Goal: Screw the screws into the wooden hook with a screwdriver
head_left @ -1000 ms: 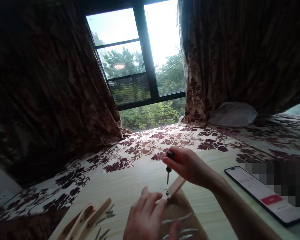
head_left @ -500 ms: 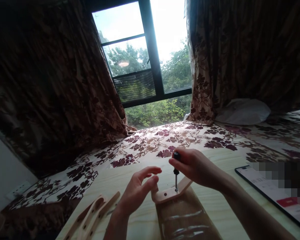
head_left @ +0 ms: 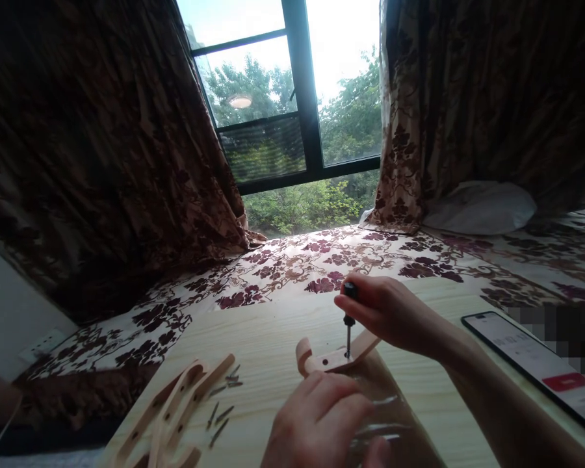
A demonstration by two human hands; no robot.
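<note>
The head camera looks forward and slightly down from the wearer's eye level, close above the wooden table (head_left: 268, 331) (near edge cut off), facing a window (head_left: 312, 97) beyond; it is the sole view.

We see burgundy and brown flowers on cream cloth (head_left: 277, 260); our board (head_left: 258, 328) is pale, wavy-grained; our screwdriver handle (head_left: 350, 294) is black; the phone's button (head_left: 563, 381) is red.

Bare board (head_left: 260, 338) lies between loose screws (head_left: 219, 416) and left hand (head_left: 319, 419).
</note>
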